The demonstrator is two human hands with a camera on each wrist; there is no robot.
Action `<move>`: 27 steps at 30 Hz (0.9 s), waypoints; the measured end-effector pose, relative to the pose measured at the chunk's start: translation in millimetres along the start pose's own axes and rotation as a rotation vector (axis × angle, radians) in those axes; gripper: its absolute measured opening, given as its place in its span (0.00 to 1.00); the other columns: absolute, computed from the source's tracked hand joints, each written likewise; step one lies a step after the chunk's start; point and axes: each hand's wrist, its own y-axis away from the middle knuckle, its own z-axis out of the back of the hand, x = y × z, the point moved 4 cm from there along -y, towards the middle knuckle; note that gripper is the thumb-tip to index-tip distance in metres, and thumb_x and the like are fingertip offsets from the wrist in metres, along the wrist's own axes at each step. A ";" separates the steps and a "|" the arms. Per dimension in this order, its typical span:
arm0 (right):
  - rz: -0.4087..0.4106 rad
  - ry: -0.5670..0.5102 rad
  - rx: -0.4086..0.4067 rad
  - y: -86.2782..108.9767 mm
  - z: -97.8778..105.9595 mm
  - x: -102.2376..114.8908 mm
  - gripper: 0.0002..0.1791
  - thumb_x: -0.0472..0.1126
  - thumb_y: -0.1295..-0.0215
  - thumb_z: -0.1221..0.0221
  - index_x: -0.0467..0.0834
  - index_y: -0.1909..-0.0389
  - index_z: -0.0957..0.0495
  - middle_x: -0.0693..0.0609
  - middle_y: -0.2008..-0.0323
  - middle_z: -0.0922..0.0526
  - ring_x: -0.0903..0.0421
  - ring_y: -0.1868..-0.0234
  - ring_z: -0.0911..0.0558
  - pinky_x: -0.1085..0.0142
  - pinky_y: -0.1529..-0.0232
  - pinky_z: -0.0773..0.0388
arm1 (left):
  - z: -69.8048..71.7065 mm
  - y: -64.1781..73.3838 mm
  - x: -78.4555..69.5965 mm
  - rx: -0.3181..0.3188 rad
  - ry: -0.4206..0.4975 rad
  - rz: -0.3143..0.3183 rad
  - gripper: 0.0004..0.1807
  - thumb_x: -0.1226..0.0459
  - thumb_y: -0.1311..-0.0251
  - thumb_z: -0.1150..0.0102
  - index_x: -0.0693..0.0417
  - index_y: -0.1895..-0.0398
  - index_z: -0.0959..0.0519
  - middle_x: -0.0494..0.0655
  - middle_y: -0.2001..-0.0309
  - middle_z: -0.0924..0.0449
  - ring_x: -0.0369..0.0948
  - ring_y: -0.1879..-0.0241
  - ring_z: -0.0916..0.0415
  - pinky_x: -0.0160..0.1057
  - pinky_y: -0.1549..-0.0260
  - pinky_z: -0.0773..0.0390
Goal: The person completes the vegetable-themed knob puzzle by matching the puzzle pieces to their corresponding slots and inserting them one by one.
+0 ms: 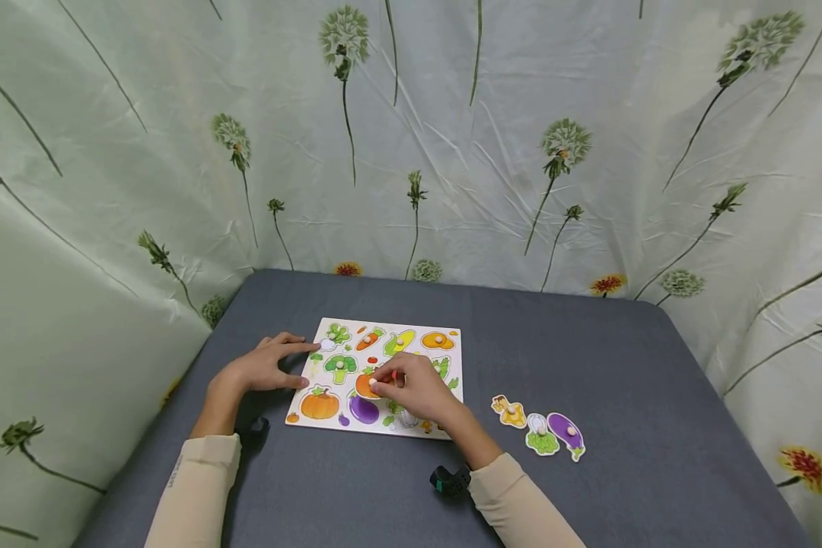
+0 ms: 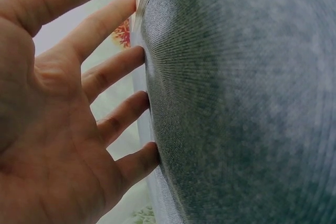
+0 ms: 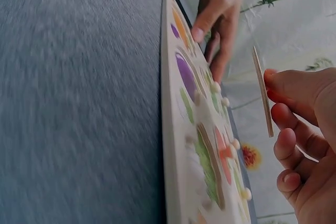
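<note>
A wooden vegetable puzzle board lies on the grey table. My right hand pinches an orange pumpkin puzzle piece by its knob, over the middle of the board. Seen edge-on in the right wrist view, the pumpkin piece is raised off the board. My left hand rests at the board's left edge with thumb and index fingertip on it. In the left wrist view the fingers are spread and straight. The printed pumpkin and eggplant spots show no knobs.
Right of the board lie three loose knobbed pieces: a yellow ginger-like one, a cabbage and a purple eggplant. Broccoli, carrot and corn pieces sit in the board. A flowered curtain hangs behind the table.
</note>
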 end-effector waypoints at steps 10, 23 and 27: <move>-0.029 -0.013 0.044 -9.6 -25.0 11.7 0.06 0.45 0.34 0.30 0.49 0.60 0.09 0.60 0.69 0.17 0.64 0.75 0.29 0.73 0.73 0.34 | 0.5 1.1 -1.7 -0.012 -0.011 -0.001 0.41 0.44 0.43 0.29 0.45 0.26 0.27 0.63 0.28 0.35 0.65 0.33 0.40 0.73 0.40 0.36; -0.023 -0.040 0.045 -18.9 -48.4 17.2 0.06 0.45 0.36 0.29 0.48 0.62 0.09 0.60 0.72 0.16 0.66 0.77 0.30 0.73 0.74 0.35 | -1.7 -1.5 -2.1 -0.004 0.008 0.016 0.40 0.46 0.43 0.29 0.42 0.26 0.28 0.61 0.26 0.38 0.65 0.29 0.43 0.74 0.38 0.38; -0.011 -0.045 0.053 -23.6 -57.0 18.7 0.06 0.45 0.35 0.30 0.47 0.62 0.09 0.59 0.72 0.17 0.66 0.76 0.29 0.74 0.73 0.34 | 0.6 1.4 -0.4 -0.009 0.009 0.032 0.40 0.46 0.44 0.28 0.43 0.26 0.27 0.61 0.27 0.37 0.64 0.30 0.43 0.74 0.38 0.37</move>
